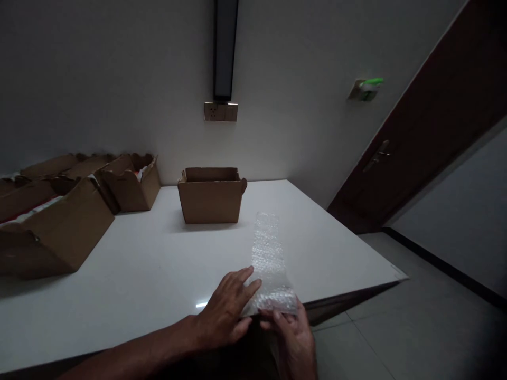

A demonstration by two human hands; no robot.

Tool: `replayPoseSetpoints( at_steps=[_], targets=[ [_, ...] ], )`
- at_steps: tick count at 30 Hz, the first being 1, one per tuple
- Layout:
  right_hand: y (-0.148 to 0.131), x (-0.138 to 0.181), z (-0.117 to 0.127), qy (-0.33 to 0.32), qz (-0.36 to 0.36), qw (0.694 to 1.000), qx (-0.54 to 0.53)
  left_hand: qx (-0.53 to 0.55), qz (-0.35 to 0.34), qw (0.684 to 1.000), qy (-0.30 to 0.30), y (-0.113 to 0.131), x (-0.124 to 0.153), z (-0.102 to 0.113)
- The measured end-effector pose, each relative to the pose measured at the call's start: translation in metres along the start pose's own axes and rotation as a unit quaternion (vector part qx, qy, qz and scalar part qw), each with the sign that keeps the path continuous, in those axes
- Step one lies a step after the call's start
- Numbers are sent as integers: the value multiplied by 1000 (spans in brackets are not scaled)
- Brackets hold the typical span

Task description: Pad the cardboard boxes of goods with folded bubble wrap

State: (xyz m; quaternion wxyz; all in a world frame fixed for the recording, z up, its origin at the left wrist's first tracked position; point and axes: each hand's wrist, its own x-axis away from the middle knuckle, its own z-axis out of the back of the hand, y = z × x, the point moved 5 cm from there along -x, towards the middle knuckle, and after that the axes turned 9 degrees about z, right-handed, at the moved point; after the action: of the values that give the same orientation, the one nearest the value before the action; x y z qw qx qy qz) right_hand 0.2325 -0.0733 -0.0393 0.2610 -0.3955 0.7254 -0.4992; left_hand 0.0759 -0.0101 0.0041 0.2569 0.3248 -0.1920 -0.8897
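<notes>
One bubble-wrap strip stretches lengthwise away from us, our right hand pinching its near end, our left hand unclenched at its left edge.

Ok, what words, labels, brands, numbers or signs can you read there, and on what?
None can be read.
Bubble wrap: no print visible.
Middle cardboard box: no lettering visible on its front.
Wall socket: any marking is too small to read.
Green item on the wall: too blurred to tell.
</notes>
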Motion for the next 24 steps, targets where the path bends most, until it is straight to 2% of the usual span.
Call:
replayPoseSetpoints(
  at_steps=[2,4,7,9,11,13,15,19,22,24],
  targets=[
    [9,10,-3,-42,-17,999,-8,30,-2,1000,-2,4,-8,-4],
    [10,15,1,-55,-10,998,-13,74,34,997,-12,2,-15,-8],
    [2,14,11,-51,26,998,-3,134,137,981,-33,-6,-23,-11],
    [-3,12,16,-69,41,996,26,172,219,959,-42,-12,-30,-11],
    [-8,8,19,-94,65,990,80,206,282,936,-41,-19,-42,-10],
    [-17,2,21,-106,130,972,164,223,312,923,-32,-25,-56,-8],
    [-32,-5,20,-106,238,930,258,214,312,926,-22,-31,-71,-8],
    [-56,-18,8,-147,441,794,393,160,291,943,-25,-44,-95,-14],
    [-56,-30,1,-186,494,704,475,131,282,950,-33,-53,-106,-23],
    [-52,-39,0,-197,497,668,518,107,276,955,-34,-57,-110,-28]
  ],
)
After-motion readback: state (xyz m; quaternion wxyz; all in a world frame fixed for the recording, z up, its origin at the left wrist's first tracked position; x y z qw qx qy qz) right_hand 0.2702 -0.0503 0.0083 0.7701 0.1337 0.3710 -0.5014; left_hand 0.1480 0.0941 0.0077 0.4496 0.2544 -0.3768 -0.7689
